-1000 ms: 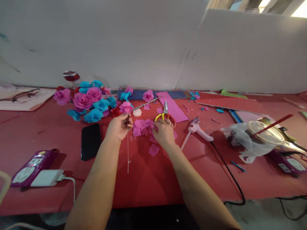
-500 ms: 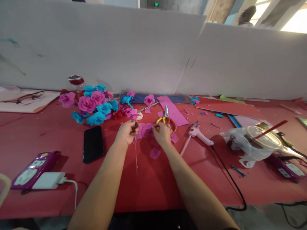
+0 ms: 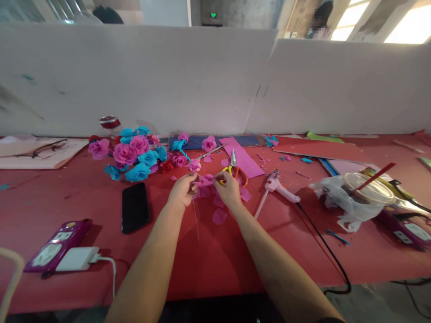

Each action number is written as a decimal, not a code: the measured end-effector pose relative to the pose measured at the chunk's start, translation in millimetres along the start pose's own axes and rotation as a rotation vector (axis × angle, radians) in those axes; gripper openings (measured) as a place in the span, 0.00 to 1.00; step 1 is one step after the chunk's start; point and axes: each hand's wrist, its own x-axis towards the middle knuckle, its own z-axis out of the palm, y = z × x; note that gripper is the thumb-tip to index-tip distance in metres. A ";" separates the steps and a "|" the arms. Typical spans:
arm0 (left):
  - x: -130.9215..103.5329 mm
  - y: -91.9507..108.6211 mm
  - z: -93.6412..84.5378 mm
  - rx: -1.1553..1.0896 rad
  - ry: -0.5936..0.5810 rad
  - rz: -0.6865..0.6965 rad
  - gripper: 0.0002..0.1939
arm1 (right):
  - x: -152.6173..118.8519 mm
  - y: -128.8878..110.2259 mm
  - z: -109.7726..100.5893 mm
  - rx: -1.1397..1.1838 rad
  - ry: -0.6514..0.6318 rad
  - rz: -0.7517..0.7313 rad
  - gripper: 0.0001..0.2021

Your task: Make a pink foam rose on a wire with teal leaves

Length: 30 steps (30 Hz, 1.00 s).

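My left hand [image 3: 183,190] is closed in a pinch around a thin wire stem [image 3: 196,222], whose lower end hangs below the fingers. A small pink paper flower [image 3: 194,165] shows just above that hand, apparently at the stem's top. Close by on the right, my right hand [image 3: 228,189] has its fingertips pressed together beside loose pink paper petals [image 3: 201,190]; what they hold, if anything, is too small to make out. Scissors [image 3: 233,168] with yellow and orange handles lie behind the right hand, partly covered by it. Another loose petal [image 3: 219,216] lies nearer to me.
Finished paper roses [image 3: 134,152] are bunched at the left behind a black phone [image 3: 135,208]. A pink strip of paper [image 3: 244,157] lies at the back. On the right are a glue gun [image 3: 279,186] with its cord and a bagged cup [image 3: 367,190]. A white partition [image 3: 151,80] stands behind.
The view has tilted up slightly and shifted left. The pink flower above my left hand now faces the camera more, and the wire's lower end has swung slightly right.
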 end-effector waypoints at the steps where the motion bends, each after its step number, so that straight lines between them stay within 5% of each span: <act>1: 0.0 -0.3 -0.1 0.000 -0.002 0.004 0.06 | 0.5 -0.4 -0.8 0.064 -0.016 0.002 0.06; 10: -7.5 -6.0 6.7 0.099 -0.110 0.006 0.10 | -2.3 -8.9 -4.6 0.444 -0.221 0.013 0.18; 30: -6.2 -4.3 6.1 0.153 -0.045 0.033 0.05 | -0.5 -7.2 -7.2 0.647 -0.219 0.135 0.17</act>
